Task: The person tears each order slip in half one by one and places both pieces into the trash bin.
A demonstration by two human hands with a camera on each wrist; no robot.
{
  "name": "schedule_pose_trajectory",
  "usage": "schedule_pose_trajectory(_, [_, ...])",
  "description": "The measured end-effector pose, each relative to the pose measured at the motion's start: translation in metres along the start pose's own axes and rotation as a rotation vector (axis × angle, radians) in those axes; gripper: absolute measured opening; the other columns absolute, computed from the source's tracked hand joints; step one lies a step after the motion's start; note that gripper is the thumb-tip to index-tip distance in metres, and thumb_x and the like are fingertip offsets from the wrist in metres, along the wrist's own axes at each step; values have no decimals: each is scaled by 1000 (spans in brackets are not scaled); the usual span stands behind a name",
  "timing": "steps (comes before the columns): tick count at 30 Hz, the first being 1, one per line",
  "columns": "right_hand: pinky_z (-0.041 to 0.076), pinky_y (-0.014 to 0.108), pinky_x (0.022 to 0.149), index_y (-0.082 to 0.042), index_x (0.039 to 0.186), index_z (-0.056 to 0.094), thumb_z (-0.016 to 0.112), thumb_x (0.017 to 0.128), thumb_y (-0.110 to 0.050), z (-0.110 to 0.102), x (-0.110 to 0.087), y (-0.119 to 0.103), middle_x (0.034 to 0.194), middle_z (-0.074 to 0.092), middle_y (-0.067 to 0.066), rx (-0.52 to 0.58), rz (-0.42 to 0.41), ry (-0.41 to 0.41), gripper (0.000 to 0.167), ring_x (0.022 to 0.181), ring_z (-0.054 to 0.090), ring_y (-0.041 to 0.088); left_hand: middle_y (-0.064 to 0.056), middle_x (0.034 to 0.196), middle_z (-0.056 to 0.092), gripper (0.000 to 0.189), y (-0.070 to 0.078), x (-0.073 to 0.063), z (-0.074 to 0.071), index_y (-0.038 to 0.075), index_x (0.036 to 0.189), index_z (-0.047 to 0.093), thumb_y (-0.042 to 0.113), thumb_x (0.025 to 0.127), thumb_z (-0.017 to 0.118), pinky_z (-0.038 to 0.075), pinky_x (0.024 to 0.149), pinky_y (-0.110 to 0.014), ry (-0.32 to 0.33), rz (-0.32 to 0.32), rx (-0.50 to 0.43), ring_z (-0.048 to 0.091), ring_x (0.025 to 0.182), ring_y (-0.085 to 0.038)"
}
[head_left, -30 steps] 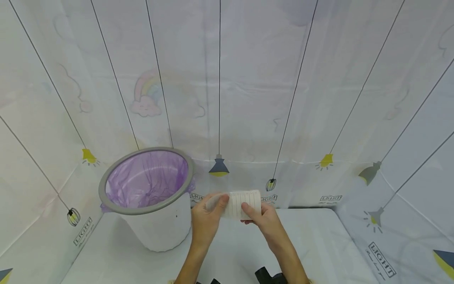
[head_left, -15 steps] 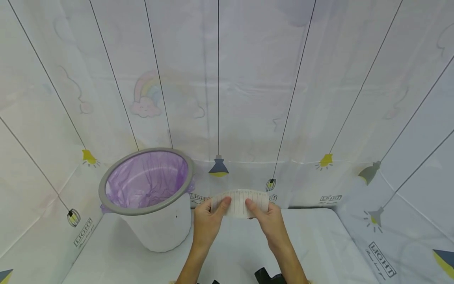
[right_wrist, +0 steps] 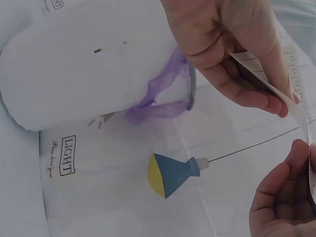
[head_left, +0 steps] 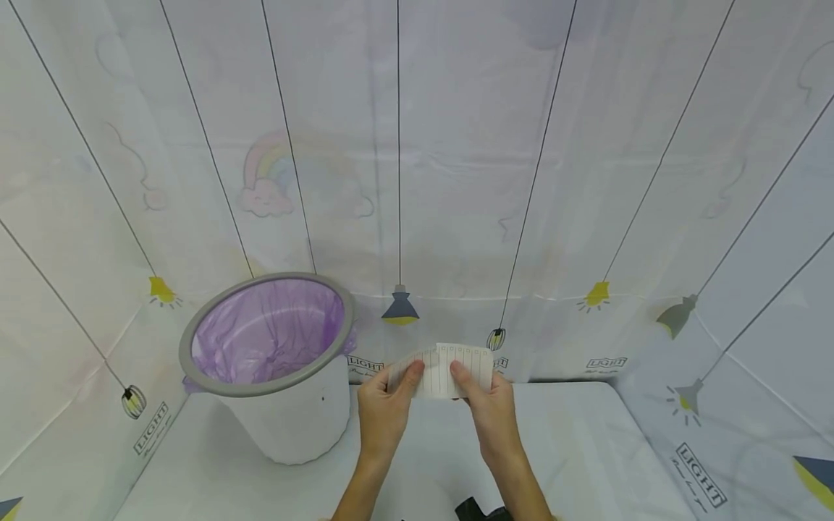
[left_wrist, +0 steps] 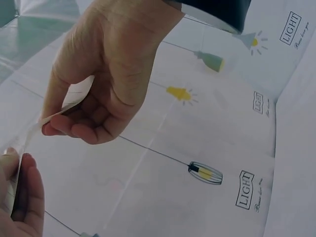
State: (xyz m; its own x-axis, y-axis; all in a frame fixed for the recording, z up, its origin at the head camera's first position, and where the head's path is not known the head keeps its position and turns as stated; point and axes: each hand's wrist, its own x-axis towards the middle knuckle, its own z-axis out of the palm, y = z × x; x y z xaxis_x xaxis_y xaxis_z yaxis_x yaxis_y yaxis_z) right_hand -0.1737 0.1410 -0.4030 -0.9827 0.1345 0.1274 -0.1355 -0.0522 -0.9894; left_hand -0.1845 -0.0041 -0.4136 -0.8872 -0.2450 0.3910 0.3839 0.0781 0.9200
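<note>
A small lined sheet of paper with a row of little printed boxes is held up between both hands in the head view. The left hand pinches its left part and the right hand its right part, thumbs facing me near the middle. A step breaks the top edge there, the right part standing higher, like a tear. The left wrist view shows the right hand large and the left hand at the edge. In the right wrist view the left hand is above the right hand.
A white bin with a grey rim and a purple liner bag stands on the white table, left of the hands. A black object shows at the front edge. The wall behind carries printed lamps.
The right hand has shifted right along the paper and spread it out flatter. Its even top edge has become stepped at the middle. Bin and table contents look unmoved.
</note>
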Motion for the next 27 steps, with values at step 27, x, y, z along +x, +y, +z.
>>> schedule_pose_trajectory(27, [49, 25, 77, -7, 115, 64, 62, 95, -34, 1, 8, 3, 96, 67, 3, -66, -57, 24, 33, 81, 60, 12, 0, 59, 58, 29, 2, 13, -20, 5, 78, 72, 33, 85, 75, 43, 47, -22, 21, -38, 37, 48, 51, -6])
